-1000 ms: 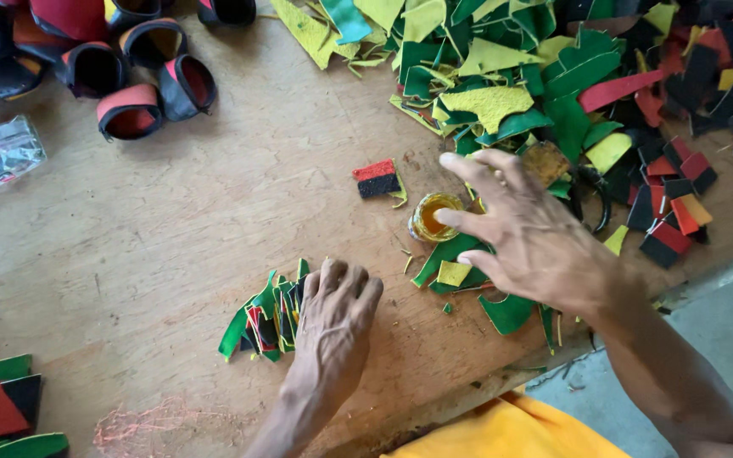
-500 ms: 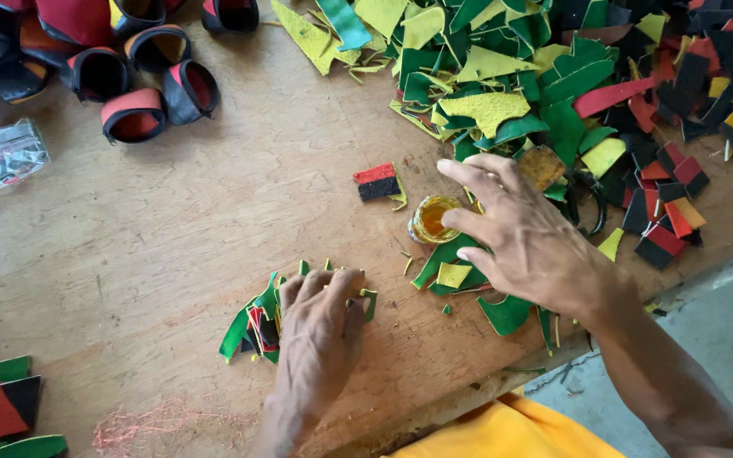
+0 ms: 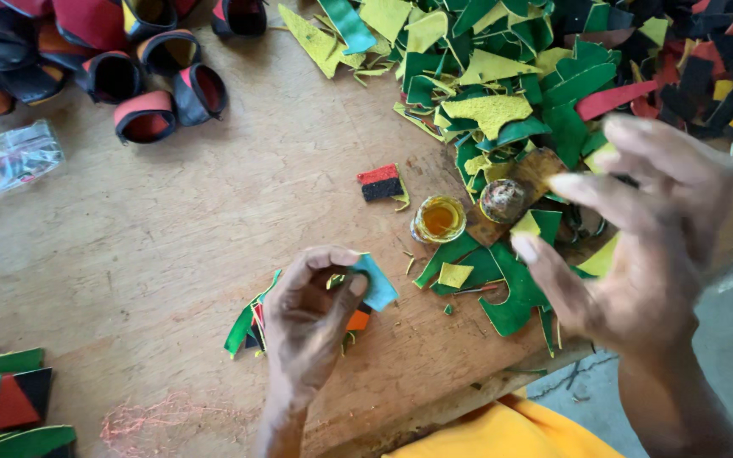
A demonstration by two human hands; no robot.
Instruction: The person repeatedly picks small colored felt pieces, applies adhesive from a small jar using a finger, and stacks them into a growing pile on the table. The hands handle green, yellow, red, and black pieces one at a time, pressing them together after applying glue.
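Since the earlier frames, the left hand (image 3: pixel 307 326) has lifted a light blue piece (image 3: pixel 375 284) off the small stack of cut pieces (image 3: pixel 252 326) at the near middle of the wooden table (image 3: pixel 171 237); the right hand (image 3: pixel 638 246) has risen off the table and now hangs above the green and yellow scraps (image 3: pixel 502 110) at the right.

Left hand: thumb and fingers pinch the light blue piece by one edge; its far corner stands free of the stack; an orange piece (image 3: pixel 358 321) shows just beneath it.

Right hand: fingers spread wide, holding nothing; blurred.

Adjacent items: a small open pot of amber liquid (image 3: pixel 439 219) stands between the two hands; a round cap (image 3: pixel 502 199) lies just right of it; a red and black piece (image 3: pixel 381 181) lies just to the far left of the pot; finished bands (image 3: pixel 146 114) lie at the far left.

Step in hand, by judgement: separating one piece from the stack; the next move calls for a steady pinch so the piece clears the stack without dragging the pieces below.
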